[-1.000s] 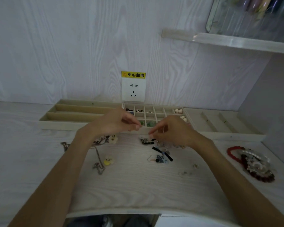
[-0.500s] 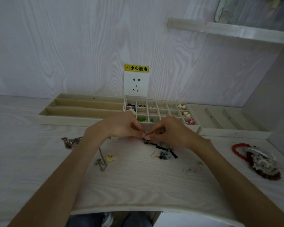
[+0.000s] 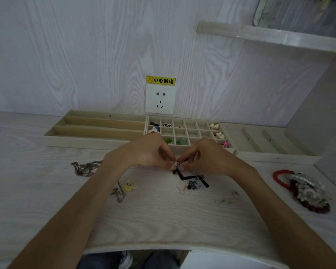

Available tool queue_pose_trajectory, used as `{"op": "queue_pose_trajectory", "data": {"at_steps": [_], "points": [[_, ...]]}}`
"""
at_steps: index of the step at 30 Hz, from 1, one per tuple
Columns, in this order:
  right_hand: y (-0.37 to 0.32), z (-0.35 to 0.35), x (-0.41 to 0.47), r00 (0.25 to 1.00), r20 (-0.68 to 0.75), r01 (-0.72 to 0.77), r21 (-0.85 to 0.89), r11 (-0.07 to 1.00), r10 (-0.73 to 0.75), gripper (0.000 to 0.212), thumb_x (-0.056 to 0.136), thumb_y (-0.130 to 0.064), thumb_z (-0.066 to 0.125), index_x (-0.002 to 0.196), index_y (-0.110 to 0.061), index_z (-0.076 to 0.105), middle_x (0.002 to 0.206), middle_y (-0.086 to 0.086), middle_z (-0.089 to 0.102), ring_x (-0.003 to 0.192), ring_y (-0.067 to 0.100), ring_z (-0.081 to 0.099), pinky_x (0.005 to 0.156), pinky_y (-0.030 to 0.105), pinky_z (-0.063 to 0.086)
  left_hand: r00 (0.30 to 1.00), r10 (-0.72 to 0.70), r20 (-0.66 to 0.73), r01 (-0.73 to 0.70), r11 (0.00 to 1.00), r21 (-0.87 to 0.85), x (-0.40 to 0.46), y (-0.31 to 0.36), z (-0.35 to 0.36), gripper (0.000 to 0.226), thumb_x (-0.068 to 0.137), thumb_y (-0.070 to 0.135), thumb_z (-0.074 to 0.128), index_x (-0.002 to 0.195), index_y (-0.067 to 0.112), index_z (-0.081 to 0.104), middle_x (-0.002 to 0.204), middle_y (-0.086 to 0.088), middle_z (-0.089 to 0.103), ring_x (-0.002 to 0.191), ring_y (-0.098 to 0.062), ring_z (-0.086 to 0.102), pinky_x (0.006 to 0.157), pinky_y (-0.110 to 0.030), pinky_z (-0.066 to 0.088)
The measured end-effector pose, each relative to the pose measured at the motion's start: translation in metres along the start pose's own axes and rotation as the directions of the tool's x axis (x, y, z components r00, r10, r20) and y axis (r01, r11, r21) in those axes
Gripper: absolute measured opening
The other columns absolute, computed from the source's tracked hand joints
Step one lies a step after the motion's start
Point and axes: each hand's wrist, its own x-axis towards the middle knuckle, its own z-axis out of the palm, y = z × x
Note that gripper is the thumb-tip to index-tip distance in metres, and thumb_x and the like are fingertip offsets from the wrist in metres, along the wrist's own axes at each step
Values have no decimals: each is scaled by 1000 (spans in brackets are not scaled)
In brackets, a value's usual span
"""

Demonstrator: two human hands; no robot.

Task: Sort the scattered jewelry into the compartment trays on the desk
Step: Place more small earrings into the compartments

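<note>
My left hand (image 3: 147,152) and my right hand (image 3: 206,158) meet fingertip to fingertip just above the desk, both pinching a small dark-and-silver earring (image 3: 177,165). Black strips (image 3: 186,177) trail from it onto the desk. Behind the hands stands the grid tray (image 3: 190,131), with small pieces in several cells. A long-slot tray (image 3: 97,125) lies to its left and another slotted tray (image 3: 264,140) to its right. Loose on the desk are a silver chain (image 3: 83,168), a yellow charm (image 3: 129,186), a blue bead cluster (image 3: 193,185) and a pale earring pair (image 3: 228,198).
A pile of bracelets (image 3: 305,191), red and clear beads, lies at the desk's right end. A wall socket (image 3: 160,99) with a yellow warning label sits above the trays. A shelf (image 3: 270,35) juts out at the upper right. The desk's front edge curves near my knees.
My hands have closed together from a small gap and sunk toward the desk. Both sets of fingertips now pinch the same small earring. The view has tilted down a little.
</note>
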Motion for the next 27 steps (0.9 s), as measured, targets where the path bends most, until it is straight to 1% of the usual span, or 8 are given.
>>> {"op": "queue_pose_trajectory", "data": {"at_steps": [3, 5, 9, 13, 16, 19, 24, 27], "points": [[-2, 1, 1, 1000, -12, -13, 12, 1000, 13, 20, 73, -30, 77, 93, -27, 75, 66, -12, 61, 57, 1, 50, 56, 15, 40, 1000, -13, 5, 13, 999, -32, 1, 0, 0, 23, 74, 25, 80, 96, 18, 76, 85, 4, 71, 72, -1, 61, 60, -7, 44], [-4, 2, 1, 1000, -8, -7, 24, 1000, 7, 16, 72, -29, 79, 88, -27, 75, 63, -9, 60, 54, 1, 48, 57, 17, 40, 1000, -4, 15, 4, 998, -59, 0, 1, 0, 19, 72, 21, 82, 89, 19, 75, 79, 6, 71, 68, 0, 62, 60, -8, 44], [-5, -4, -2, 1000, -10, -6, 120, 993, 7, 10, 73, -26, 79, 81, -22, 74, 64, -7, 60, 48, -5, 50, 50, 6, 37, 1000, 5, -26, -8, 994, -108, -3, 4, -4, 14, 74, 22, 80, 86, 17, 74, 71, 16, 66, 60, 11, 58, 60, -7, 43], [-4, -12, -4, 994, -101, -6, 253, 967, 32, 21, 74, -34, 75, 88, -18, 74, 75, -10, 67, 54, -11, 54, 56, 7, 42, 994, -10, -111, -18, 968, -248, -4, 7, -11, 11, 78, 22, 76, 88, 20, 71, 85, 10, 71, 74, 4, 65, 68, -9, 49], [-3, -11, -3, 990, -114, -35, 351, 936, 79, 20, 79, -33, 71, 91, -17, 74, 74, -12, 68, 55, -10, 55, 59, 10, 40, 984, -48, -171, -16, 934, -357, -4, 9, -11, 13, 80, 24, 73, 92, 24, 69, 87, 6, 74, 69, 3, 67, 59, -4, 47], [-3, -15, -5, 989, -97, -53, 460, 886, 110, 19, 79, -24, 73, 94, -13, 75, 71, -11, 69, 58, -9, 59, 54, 4, 40, 975, -85, -206, -4, 918, -397, -4, 10, -10, 16, 83, 30, 69, 99, 31, 68, 88, 15, 72, 64, 7, 63, 47, -7, 40], [-1, -17, -8, 994, -42, -74, 433, 898, 102, 16, 78, -24, 73, 93, -18, 75, 84, -3, 74, 73, -1, 65, 64, 7, 47, 953, -87, -291, -47, 905, -424, -4, 12, -9, 11, 86, 32, 65, 96, 35, 68, 70, 22, 68, 59, 12, 58, 46, -3, 35], [-3, -19, -9, 995, -43, -64, 442, 895, 92, 19, 81, -24, 70, 97, -14, 74, 74, -8, 72, 59, -6, 59, 55, 5, 41, 943, -67, -327, -77, 910, -407, -3, 14, -9, 11, 88, 27, 63, 99, 27, 67, 75, 17, 66, 56, 11, 58, 46, -1, 35]]}}
